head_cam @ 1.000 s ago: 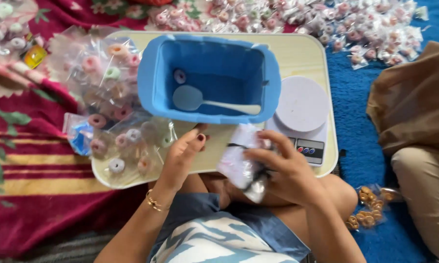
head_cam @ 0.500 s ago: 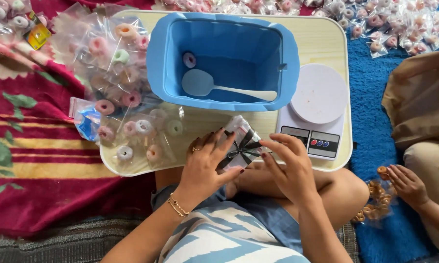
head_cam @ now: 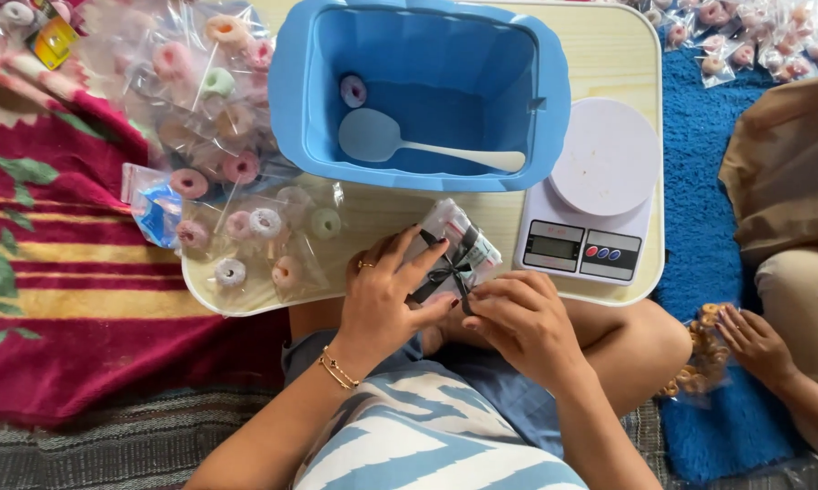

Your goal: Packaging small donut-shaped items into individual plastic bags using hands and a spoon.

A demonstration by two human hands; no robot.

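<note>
The person sat cross-legged with a low pale lap table (head_cam: pixel 609 54) across the knees. Both hands met at its near edge over a small clear packet (head_cam: pixel 453 247) tied with a dark ribbon. The left hand (head_cam: pixel 386 295) cupped the packet from the side, fingers spread and curled about it, holding it just above the table's edge. The right hand (head_cam: pixel 518 318) pinched the ribbon (head_cam: pixel 447 270) between thumb and fingertips, closed tight on the bow.

Behind the packet stood a blue plastic tub (head_cam: pixel 291 91), nearly empty: one pink ring-shaped sweet (head_cam: pixel 353 90) lay on its floor near the far wall, and a white plastic scoop (head_cam: pixel 427 148) lay flat beside it, handle toward the right wall. Just right of the tub sat a white kitchen scale (head_cam: pixel 600 181), its round pan bare.

Left of the tub, a heap of clear bags (head_cam: pixel 236 191) held ring sweets in pink, white, green and orange, spilling off the table onto a red patterned blanket (head_cam: pixel 55 299). More filled bags (head_cam: pixel 754 45) lay on the blue rug (head_cam: pixel 699 181) at the far right. There another person's hand (head_cam: pixel 754 343) rested on a bag of brown rings (head_cam: pixel 699 358).
</note>
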